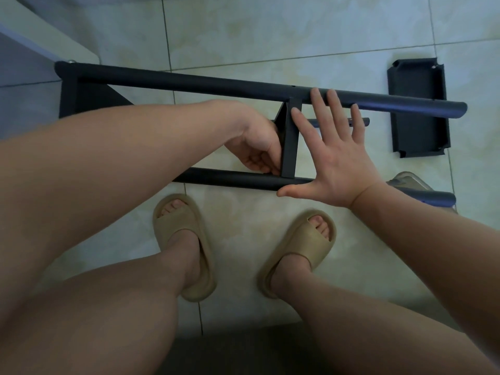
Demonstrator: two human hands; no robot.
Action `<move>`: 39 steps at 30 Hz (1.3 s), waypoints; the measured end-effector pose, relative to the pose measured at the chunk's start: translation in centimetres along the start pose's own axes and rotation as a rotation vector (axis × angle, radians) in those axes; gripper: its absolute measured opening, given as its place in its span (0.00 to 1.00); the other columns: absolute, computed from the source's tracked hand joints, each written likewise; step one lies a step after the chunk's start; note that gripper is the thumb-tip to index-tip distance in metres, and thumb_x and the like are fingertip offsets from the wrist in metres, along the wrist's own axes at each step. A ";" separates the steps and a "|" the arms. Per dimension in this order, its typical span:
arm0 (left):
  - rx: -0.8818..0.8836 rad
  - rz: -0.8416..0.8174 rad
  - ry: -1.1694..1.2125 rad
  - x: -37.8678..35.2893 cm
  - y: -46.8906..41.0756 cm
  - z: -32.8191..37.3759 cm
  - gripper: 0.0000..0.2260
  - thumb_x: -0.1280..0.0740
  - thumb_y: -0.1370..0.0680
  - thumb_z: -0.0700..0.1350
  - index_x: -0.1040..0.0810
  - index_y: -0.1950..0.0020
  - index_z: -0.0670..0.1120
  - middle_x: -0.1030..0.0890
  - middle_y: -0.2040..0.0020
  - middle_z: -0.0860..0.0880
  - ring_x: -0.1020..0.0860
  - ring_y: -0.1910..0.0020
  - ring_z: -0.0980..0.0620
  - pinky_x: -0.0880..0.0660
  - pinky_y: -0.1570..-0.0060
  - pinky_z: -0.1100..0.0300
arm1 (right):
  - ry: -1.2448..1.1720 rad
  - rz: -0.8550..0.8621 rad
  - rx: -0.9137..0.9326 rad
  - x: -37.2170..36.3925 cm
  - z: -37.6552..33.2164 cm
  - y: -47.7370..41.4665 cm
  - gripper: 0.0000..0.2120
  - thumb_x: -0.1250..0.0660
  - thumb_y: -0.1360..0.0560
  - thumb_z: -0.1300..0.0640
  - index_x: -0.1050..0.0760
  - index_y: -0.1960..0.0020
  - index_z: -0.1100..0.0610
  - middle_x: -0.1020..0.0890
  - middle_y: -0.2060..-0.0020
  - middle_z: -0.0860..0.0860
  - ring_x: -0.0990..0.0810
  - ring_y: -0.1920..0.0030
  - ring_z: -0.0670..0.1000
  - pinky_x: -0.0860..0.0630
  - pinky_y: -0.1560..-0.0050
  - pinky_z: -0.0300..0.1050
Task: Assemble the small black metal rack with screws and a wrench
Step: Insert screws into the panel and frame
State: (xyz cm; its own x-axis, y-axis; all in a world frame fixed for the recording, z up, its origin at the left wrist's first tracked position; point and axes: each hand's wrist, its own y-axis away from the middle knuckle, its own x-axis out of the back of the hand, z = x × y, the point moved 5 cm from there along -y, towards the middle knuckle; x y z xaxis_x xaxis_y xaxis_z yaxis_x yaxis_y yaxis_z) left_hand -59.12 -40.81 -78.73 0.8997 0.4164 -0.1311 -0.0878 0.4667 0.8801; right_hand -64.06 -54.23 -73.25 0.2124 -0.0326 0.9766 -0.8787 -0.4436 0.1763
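We see rack (189,82) on floor (270,36), mid-frame, tubes running left-right. Left hand (257,147) nearer joint, fingers pinching crossbar (290,142) foot. Right hand (332,163) spread flat just right.

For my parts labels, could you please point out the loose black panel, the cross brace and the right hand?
loose black panel (419,133): head view, lower half of its flat face.
cross brace (290,142): head view, middle of its length.
right hand (335,161): head view, back of the hand.

Tiled floor (270,36) under black rack frame (189,82), loose panel (419,133), tan slippers (176,223).
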 end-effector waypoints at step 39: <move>0.009 -0.103 -0.057 0.1 -0.1 -1.1 0.09 0.31 0.22 0.45 0.16 0.43 0.47 0.14 0.47 0.52 0.17 0.44 0.52 0.25 0.37 0.51 | -0.010 0.005 -0.008 0.1 -0.1 0.2 0.60 0.48 0.36 0.15 0.47 0.17 0.55 0.53 0.18 0.60 0.56 0.18 0.64 0.56 0.23 0.72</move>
State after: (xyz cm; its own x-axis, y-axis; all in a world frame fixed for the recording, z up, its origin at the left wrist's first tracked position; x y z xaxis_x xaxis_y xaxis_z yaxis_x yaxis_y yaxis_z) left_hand -59.49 -39.96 -79.29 0.9267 0.3212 -0.1951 0.0099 0.4979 0.8672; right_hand -64.26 -54.25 -73.15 0.2125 -0.0436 0.9762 -0.8830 -0.4365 0.1727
